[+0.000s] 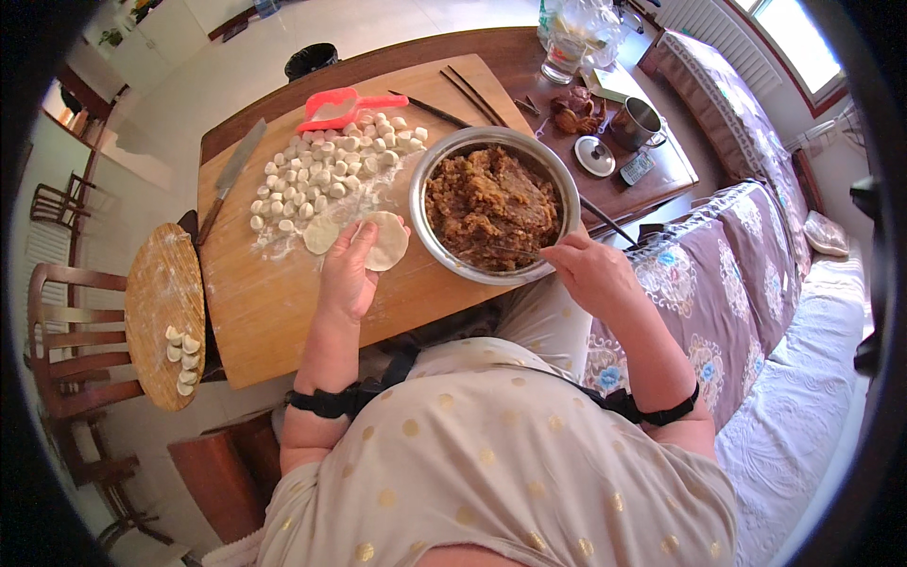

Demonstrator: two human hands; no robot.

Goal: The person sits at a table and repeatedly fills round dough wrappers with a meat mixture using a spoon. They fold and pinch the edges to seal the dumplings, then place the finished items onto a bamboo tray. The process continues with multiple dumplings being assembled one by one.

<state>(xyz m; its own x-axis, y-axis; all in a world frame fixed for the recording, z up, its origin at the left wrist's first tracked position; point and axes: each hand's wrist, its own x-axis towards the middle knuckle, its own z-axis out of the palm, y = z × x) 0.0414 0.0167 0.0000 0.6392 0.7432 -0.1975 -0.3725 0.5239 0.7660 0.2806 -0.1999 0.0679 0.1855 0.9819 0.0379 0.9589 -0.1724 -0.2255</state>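
My left hand holds a round dough wrapper above the wooden board, thumb on top. Another flat wrapper lies just left of it on the floury board. At the right rim of a steel bowl, my right hand grips a thin utensil whose far end reaches the brown minced filling. What kind of utensil it is, I cannot tell. Many small dough pieces are spread behind the wrappers, beside a red plastic scoop with flour.
A cleaver-like knife lies at the board's left edge. Dark chopsticks and a dark stick rest at the back. Left, a round woven tray bears several dumplings. A metal mug, lid and glass stand right.
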